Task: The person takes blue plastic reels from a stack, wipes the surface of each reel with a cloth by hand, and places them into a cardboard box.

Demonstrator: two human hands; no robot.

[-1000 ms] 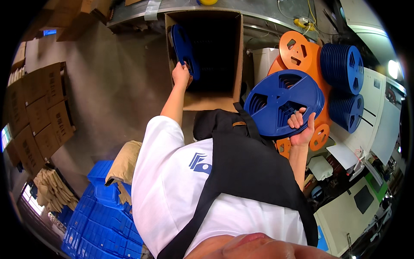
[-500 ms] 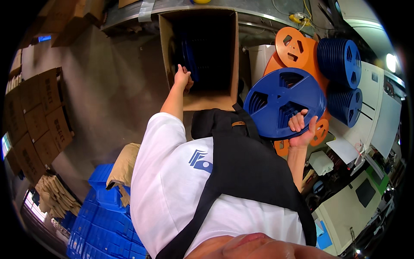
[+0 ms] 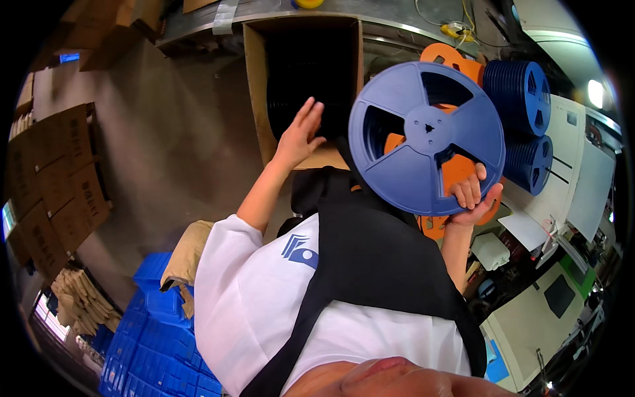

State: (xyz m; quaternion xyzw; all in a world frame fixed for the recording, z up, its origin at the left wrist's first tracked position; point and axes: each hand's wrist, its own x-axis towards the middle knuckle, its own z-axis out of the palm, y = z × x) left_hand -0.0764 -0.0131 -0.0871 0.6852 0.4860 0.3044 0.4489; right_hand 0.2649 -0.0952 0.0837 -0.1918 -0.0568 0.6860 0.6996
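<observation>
The carton (image 3: 256,73) sits near a grey table (image 3: 380,8) (brownish floor (image 3: 172,132) leftward).

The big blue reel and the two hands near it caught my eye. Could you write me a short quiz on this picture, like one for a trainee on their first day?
1. Which of the person's hands grips the big blue reel?

2. True or false: the left hand is open and holds nothing.

3. Where in the picture is the cardboard box, compared with the big blue reel?
A. To its right
B. To its left
C. Directly below it

Key:
1. The right hand, by the rim.
2. True.
3. B.
</observation>
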